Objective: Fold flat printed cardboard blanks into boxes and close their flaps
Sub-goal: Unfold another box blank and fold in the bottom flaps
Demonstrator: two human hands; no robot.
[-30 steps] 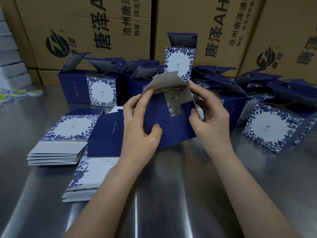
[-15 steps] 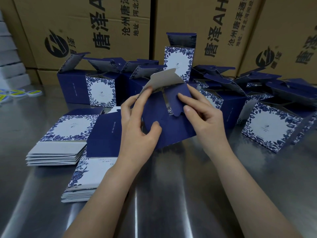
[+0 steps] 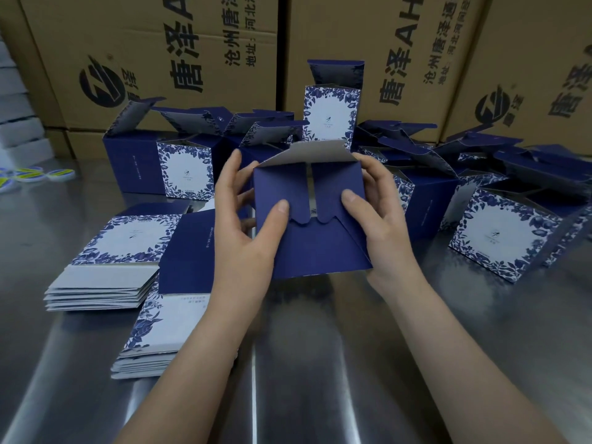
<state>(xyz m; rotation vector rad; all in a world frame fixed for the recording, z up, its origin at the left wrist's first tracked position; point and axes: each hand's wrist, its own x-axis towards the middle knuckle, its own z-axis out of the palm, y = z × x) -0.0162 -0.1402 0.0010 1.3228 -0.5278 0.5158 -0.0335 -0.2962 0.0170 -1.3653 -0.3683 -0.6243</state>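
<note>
I hold a dark blue cardboard box [image 3: 317, 248] above the steel table, its end facing me. My left hand [image 3: 246, 232] grips its left side, thumb pressing the left side flap down. My right hand [image 3: 381, 219] grips the right side, thumb pressing the right side flap. Both side flaps lie folded inward over the lower panel. The grey-backed top flap [image 3: 315, 153] still stands up behind them. Two stacks of flat printed blanks [image 3: 105, 261] [image 3: 160, 328] lie at my left.
Several folded blue-and-white boxes [image 3: 185, 174] with raised lids crowd the back and right of the steel table [image 3: 320, 363], one [image 3: 503, 238] tipped at the right. Large brown shipping cartons [image 3: 153, 56] wall off the rear. Small round stickers [image 3: 28, 174] lie far left.
The box has turned its end toward me. Both side flaps went from open to folded inward, the right one first, and my thumbs now press them down.
</note>
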